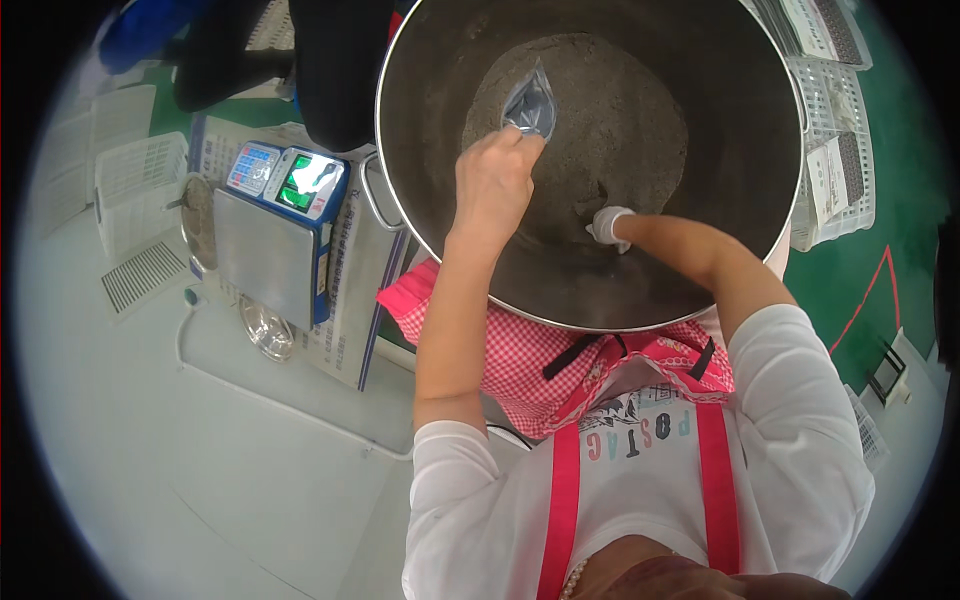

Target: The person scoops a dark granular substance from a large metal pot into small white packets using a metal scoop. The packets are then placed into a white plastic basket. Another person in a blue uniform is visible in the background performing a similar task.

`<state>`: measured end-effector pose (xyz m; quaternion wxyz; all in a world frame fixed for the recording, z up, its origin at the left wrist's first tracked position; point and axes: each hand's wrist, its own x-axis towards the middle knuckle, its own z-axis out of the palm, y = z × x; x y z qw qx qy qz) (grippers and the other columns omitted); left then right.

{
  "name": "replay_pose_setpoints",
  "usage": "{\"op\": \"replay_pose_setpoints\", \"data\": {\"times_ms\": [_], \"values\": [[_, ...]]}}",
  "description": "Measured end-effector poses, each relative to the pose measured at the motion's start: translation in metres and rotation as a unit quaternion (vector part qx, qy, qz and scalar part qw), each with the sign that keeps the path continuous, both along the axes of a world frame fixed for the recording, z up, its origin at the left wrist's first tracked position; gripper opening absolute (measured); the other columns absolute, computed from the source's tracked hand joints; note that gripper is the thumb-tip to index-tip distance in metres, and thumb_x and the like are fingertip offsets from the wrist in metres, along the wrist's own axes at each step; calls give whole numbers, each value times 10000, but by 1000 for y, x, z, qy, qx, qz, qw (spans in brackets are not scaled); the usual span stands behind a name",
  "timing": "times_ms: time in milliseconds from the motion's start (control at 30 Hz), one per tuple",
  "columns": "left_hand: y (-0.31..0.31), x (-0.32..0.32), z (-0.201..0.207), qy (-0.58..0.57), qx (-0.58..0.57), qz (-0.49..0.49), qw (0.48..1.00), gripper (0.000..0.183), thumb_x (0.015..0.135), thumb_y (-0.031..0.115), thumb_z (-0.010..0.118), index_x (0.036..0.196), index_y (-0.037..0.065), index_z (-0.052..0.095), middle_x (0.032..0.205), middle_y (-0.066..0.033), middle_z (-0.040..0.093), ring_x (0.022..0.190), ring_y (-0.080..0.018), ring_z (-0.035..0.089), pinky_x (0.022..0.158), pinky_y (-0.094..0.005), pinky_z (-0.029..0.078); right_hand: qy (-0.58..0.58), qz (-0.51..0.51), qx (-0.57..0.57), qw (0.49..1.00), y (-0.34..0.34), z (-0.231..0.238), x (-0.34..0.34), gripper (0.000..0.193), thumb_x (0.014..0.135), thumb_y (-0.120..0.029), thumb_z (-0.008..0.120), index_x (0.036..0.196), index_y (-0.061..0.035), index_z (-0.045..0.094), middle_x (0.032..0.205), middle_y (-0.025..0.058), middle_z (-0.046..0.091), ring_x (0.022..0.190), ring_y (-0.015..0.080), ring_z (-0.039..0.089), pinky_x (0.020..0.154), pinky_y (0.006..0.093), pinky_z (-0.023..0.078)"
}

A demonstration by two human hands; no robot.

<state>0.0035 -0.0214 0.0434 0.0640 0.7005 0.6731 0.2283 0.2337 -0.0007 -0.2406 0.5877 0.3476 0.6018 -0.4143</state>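
A large round metal pot (440, 150) stands in front of me, with a mound of grey-brown powder (620, 110) inside. Over the powder's left side, my left hand (497, 180) is closed on the edge of a silver foil pouch (533, 108), whose mouth gapes open. My right hand (610, 228), in a white glove or finger covers, is down at the near edge of the powder with its fingers curled. A dark shape lies just beyond those fingers; whether it is a scoop or a hollow in the powder I cannot tell.
Left of the pot sits a blue digital scale (265, 250) with a metal plate and lit display. A metal bowl (267, 330) and a bowl of powder (198, 222) flank it. White plastic baskets (835, 100) stand at right. Another person's dark-clothed leg (335, 80) is at the upper left.
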Motion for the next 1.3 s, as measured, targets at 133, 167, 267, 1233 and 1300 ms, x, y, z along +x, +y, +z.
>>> {"op": "replay_pose_setpoints", "data": {"times_ms": [133, 167, 267, 1233, 1300], "values": [[0, -17, 1, -16, 22, 37, 999, 228, 738, -41, 609, 884, 79, 735, 754, -83, 630, 724, -278, 652, 640, -388, 525, 34, 31, -31, 998, 11, -83, 42, 335, 963, -266, 492, 1055, -56, 737, 994, 134, 743, 865, 256, 723, 741, 402, 578], [1, -20, -1, -18, 28, 38, 999, 236, 735, -42, 612, 894, 80, 738, 760, -80, 634, 727, -276, 652, 640, -384, 524, 109, 130, -1, 986, 39, -54, 37, 301, 939, -244, 525, 1039, -67, 746, 999, 129, 744, 886, 261, 722, 741, 402, 576], [5, -25, 3, -37, 16, 54, 998, 242, 743, -49, 609, 908, 72, 738, 796, -73, 653, 732, -275, 653, 650, -378, 525, 138, 255, 194, 937, 119, 21, 24, 211, 847, -205, 637, 957, -90, 777, 1012, 123, 743, 952, 292, 717, 764, 412, 566], [5, -41, -26, -35, -52, 90, 994, 167, 772, -47, 616, 861, 25, 737, 890, -138, 636, 922, -317, 634, 790, -424, 517, 444, 19, 333, 832, 237, 204, 4, 251, 917, -263, 669, 1099, -100, 728, 1053, 103, 722, 1039, 307, 665, 928, 393, 516], [6, -38, -30, -19, -85, 63, 994, 200, 757, -62, 607, 866, 35, 744, 910, -137, 641, 941, -319, 635, 803, -429, 525, 453, 23, 396, 799, 254, 264, 7, 274, 913, -245, 685, 1124, -72, 716, 1044, 117, 726, 1025, 306, 674, 950, 383, 517]]}}
